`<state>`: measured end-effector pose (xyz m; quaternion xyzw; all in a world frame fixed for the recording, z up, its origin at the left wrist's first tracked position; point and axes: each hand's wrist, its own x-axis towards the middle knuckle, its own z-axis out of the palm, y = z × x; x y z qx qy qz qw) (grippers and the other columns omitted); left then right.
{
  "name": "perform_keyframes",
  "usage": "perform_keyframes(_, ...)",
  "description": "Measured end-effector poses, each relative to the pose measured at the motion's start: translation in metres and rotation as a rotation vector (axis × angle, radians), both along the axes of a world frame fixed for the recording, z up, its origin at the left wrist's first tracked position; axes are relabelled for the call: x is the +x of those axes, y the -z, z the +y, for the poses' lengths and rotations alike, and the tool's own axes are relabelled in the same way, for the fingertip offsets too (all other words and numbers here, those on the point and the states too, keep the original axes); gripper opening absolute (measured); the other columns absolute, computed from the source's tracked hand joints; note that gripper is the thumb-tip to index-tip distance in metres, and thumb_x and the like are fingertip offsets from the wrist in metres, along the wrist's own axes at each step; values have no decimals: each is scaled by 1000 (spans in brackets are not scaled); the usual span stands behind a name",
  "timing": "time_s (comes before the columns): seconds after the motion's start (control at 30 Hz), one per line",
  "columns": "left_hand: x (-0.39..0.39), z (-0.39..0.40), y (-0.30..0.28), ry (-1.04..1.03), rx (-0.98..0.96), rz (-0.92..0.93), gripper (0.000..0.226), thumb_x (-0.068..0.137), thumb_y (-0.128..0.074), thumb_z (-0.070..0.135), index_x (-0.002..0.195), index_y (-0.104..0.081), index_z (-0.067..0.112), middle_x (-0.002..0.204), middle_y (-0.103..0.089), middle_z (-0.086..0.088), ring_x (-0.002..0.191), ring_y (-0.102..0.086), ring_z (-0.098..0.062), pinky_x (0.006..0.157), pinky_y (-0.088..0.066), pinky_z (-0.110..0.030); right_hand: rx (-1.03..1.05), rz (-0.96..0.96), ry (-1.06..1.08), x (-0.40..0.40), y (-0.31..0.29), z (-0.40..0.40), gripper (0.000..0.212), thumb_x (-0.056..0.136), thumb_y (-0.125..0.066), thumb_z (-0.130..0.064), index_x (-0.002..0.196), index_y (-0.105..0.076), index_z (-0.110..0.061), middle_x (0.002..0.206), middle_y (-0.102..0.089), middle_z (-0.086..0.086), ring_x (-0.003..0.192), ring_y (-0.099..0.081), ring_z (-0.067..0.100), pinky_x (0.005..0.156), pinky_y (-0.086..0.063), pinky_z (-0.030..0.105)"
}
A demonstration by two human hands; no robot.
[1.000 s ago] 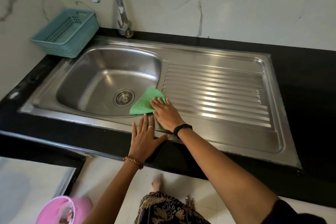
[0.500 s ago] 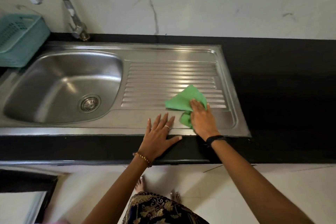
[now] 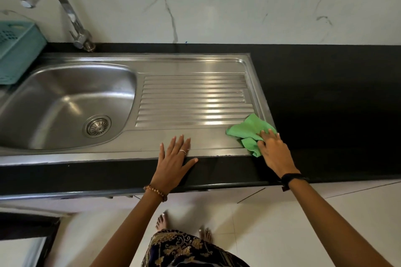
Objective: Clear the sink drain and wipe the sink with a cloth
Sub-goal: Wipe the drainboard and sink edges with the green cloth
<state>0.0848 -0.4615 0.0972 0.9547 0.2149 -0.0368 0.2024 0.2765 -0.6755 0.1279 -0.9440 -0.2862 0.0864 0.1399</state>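
A steel sink [image 3: 195, 65] with a ribbed drainboard is set in a black counter. Its round drain strainer [image 3: 97, 126] sits in the basin bottom and looks free of debris. A crumpled green cloth [image 3: 249, 131] lies on the drainboard's near right corner. My right hand [image 3: 274, 154] presses down on the cloth, fingers over it. My left hand [image 3: 173, 158] rests flat and spread on the sink's front rim and the counter edge, holding nothing.
A curved chrome tap [image 3: 71, 17] rises behind the basin. A teal plastic basket [image 3: 17, 50] stands at the far left. Black counter [image 3: 325, 93] stretches right of the sink, under a white marble wall. My bare feet stand on pale floor tiles below.
My right hand has slid the green cloth from the basin edge rightward along the drainboard to its near right corner. The left hand stayed flat on the front rim.
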Motion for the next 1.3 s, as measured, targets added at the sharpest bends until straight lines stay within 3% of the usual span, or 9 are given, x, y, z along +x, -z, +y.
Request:
perform_keyframes(0.17,-21,18,-3,-92,-25,-9,79,80,-14,64,146,-1,23,156,8,1,144,12,-18,113,17,-43,135,44,-19,-30,0,7,25,96,-46,-18,111,-59,-2,116,-58,17,103,-55,27,85,-46,34)
perform_keyframes(0.37,-47,43,-14,-206,-49,-79,61,97,-34,37,146,-1,21,157,4,-2,142,14,-17,115,15,-45,192,92,-145,-56,-3,54,20,95,-46,-19,101,-60,-6,94,-54,3,84,-57,19,70,-46,24)
perform_keyframes(0.57,-81,64,-21,-366,91,-36,55,99,-29,29,146,-2,18,158,3,-5,138,21,-17,114,15,-46,257,195,-374,-97,0,133,29,95,-42,-23,103,-63,-5,112,-58,6,100,-55,20,82,-45,29)
perform_keyframes(0.7,-101,77,-25,-422,174,123,53,100,-25,25,147,-3,16,158,8,-8,143,17,-26,116,10,-50,270,268,-506,-121,6,182,30,95,-42,-23,99,-63,-2,108,-54,7,96,-55,22,74,-36,22)
perform_keyframes(0.8,-109,81,-30,-397,199,271,51,100,-23,20,148,-7,17,157,13,-10,143,18,-30,116,7,-53,261,322,-615,-135,8,208,30,95,-45,-21,101,-64,2,108,-50,12,93,-54,26,83,-43,29)
perform_keyframes(0.87,-110,82,-32,-390,191,311,50,100,-21,21,148,-6,17,156,15,-9,143,18,-29,116,6,-53,228,321,-679,-137,10,211,32,94,-46,-21,108,-63,3,114,-49,13,103,-52,27,93,-44,36)
perform_keyframes(1.07,-114,84,-33,-334,194,310,54,99,-30,25,148,-8,18,157,14,-11,144,15,-31,116,3,-55,152,317,-728,-91,8,169,38,96,-43,-24,129,-53,-7,144,-42,-1,135,-36,16,106,-30,25)
perform_keyframes(1.17,-122,85,-33,-246,273,325,59,97,-40,24,148,-9,21,156,15,-15,143,15,-36,115,2,-58,61,296,-773,-56,9,139,38,96,-43,-26,132,-51,-15,149,-37,-9,142,-20,6,112,-23,29)
perform_keyframes(1.3,-138,93,-34,-291,262,293,59,98,-33,23,148,-1,19,155,17,-14,143,17,-33,116,6,-55,-51,355,-929,-44,8,151,40,97,-43,-30,136,-44,-25,156,-19,-10,143,-4,2,121,-2,37)
